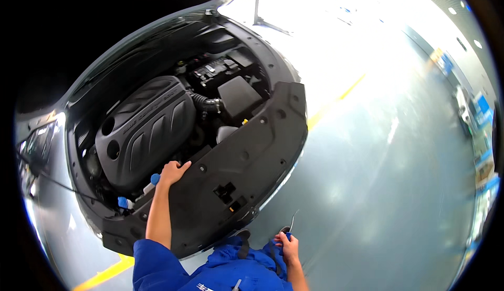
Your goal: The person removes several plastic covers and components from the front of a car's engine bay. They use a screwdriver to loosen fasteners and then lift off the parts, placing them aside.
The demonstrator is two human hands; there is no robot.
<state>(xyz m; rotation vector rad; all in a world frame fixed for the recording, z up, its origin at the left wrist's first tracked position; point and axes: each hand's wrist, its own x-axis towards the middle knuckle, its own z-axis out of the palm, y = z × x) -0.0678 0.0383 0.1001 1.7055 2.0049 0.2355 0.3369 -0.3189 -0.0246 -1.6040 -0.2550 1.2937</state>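
My left hand (172, 173) rests on the inner edge of the black plastic front cover panel (226, 170) of a car's engine bay. Its thumb is stretched out along the panel, apart from the other fingers, whose tips are partly hidden. Beside that hand is a blue cap (155, 178). Low by my body, off the car's front edge, my right hand (287, 245) is closed round the handle of a thin bent metal pick (293, 220). The shaft points up and away from the fingers. Behind the panel lies the black engine cover (147, 128).
A second blue cap (125, 203) sits further left. Beyond the engine cover are a battery (212, 70), a ribbed air hose (202, 101) and a black box (239, 96). Yellow lines (336, 102) cross the grey floor (378, 202). Shelves stand far right.
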